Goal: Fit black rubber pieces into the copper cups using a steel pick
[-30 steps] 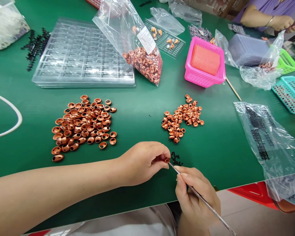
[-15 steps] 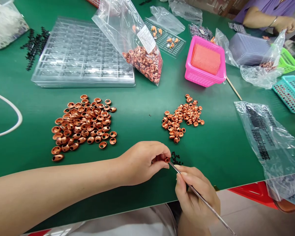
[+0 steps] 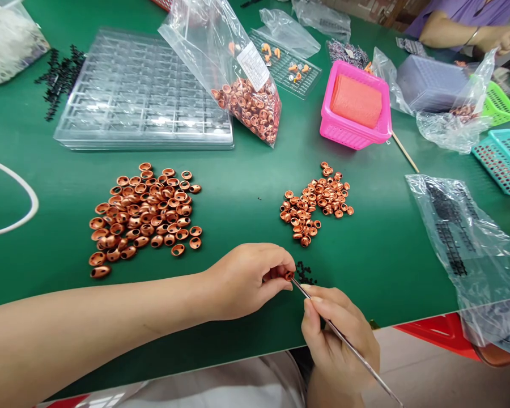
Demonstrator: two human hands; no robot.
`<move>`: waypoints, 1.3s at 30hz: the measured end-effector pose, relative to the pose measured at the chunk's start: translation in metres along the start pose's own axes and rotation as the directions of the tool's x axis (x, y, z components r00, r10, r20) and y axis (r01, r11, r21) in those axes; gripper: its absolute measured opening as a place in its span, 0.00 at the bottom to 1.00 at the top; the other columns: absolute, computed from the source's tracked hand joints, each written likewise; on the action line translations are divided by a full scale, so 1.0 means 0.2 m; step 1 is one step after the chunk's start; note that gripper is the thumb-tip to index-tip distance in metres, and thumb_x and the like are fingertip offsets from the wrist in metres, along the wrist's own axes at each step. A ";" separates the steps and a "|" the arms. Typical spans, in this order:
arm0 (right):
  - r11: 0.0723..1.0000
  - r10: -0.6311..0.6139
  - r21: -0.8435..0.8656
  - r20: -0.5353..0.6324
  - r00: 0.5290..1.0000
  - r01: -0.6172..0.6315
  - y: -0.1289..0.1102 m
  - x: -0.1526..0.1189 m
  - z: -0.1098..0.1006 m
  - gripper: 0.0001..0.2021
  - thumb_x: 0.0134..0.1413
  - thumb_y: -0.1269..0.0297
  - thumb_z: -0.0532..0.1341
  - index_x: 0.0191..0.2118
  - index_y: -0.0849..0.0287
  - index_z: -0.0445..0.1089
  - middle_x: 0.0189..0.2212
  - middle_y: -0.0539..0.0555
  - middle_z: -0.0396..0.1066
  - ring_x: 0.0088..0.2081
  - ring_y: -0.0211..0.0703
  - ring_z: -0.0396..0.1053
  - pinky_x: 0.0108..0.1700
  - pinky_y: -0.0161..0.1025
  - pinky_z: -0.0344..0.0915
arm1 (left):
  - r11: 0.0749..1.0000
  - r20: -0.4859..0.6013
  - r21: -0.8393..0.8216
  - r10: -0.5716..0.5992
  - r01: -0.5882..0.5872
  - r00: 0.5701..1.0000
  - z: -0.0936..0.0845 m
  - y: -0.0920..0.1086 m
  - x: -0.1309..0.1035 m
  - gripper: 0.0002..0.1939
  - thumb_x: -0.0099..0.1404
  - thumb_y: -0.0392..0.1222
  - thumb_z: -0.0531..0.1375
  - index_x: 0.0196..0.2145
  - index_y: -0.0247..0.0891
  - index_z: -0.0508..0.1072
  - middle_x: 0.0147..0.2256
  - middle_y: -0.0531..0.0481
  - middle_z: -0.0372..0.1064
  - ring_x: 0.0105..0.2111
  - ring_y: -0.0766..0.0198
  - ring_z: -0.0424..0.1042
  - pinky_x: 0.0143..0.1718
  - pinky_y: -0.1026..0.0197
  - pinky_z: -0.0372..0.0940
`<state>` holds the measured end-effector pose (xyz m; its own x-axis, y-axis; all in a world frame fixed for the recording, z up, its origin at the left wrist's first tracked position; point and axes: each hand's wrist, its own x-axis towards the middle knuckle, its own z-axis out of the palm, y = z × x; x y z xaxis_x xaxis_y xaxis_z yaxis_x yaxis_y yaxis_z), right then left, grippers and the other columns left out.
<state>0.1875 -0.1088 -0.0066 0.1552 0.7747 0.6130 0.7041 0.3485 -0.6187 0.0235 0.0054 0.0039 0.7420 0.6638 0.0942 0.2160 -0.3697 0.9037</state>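
L hand (image 3: 249, 280) pinching copper pc (image 3: 289, 276). R hand (image 3: 340, 358) gripping metal tool (image 3: 344, 340), tip at pc; blk bits (image 3: 305, 273) at 3 o'clock.

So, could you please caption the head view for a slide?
Left hand grips a coppery piece; right hand holds a slender tool at it.

Left shell pile (image 3: 133, 209), right shell pile (image 3: 322, 194) on a worktable (image 3: 238, 195)
Tray stack (image 3: 144, 96) behind the left; basket (image 3: 352, 136) behind the right.

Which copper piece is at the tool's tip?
The copper piece pinched in the left hand; those in the left pile, right pile and labelled bag are unheld.
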 end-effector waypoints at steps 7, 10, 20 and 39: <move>0.999 -0.034 -0.016 0.019 0.999 0.034 0.00 0.00 -0.01 0.12 0.52 0.80 0.64 0.41 0.61 0.71 0.36 0.54 0.78 0.35 0.40 0.77 0.35 0.38 0.75 | 1.000 0.007 -0.004 -0.016 0.016 1.000 0.00 0.01 0.00 0.02 0.64 0.34 0.61 0.36 0.37 0.71 0.28 0.55 0.70 0.28 0.69 0.69 0.30 0.68 0.63; 0.999 -0.035 -0.032 0.001 0.999 0.035 0.00 -0.01 0.00 0.12 0.52 0.80 0.64 0.41 0.59 0.71 0.36 0.54 0.78 0.35 0.39 0.77 0.35 0.38 0.75 | 1.000 0.010 -0.010 -0.029 0.029 1.000 0.00 0.02 0.00 0.02 0.64 0.33 0.61 0.35 0.37 0.71 0.29 0.55 0.70 0.28 0.70 0.69 0.30 0.69 0.63; 0.999 -0.035 0.000 -0.005 0.999 0.035 0.00 0.00 -0.01 0.13 0.53 0.80 0.64 0.43 0.59 0.71 0.37 0.54 0.78 0.35 0.40 0.77 0.34 0.38 0.75 | 1.000 0.010 -0.014 -0.020 0.020 1.000 -0.01 0.01 0.01 0.03 0.64 0.34 0.62 0.35 0.37 0.71 0.28 0.55 0.69 0.28 0.69 0.68 0.30 0.69 0.63; 1.000 -0.003 0.028 0.038 0.999 0.002 0.00 0.00 -0.01 0.13 0.52 0.80 0.65 0.42 0.60 0.71 0.37 0.55 0.79 0.35 0.41 0.78 0.36 0.39 0.75 | 0.997 0.020 0.071 0.011 -0.012 1.000 -0.01 0.01 0.00 0.02 0.65 0.33 0.60 0.35 0.37 0.70 0.28 0.55 0.69 0.27 0.68 0.68 0.31 0.67 0.62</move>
<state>0.1888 -0.1094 -0.0062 0.1267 0.7931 0.5957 0.6844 0.3648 -0.6312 0.0234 0.0056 0.0069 0.7567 0.6468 0.0956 0.2513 -0.4227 0.8707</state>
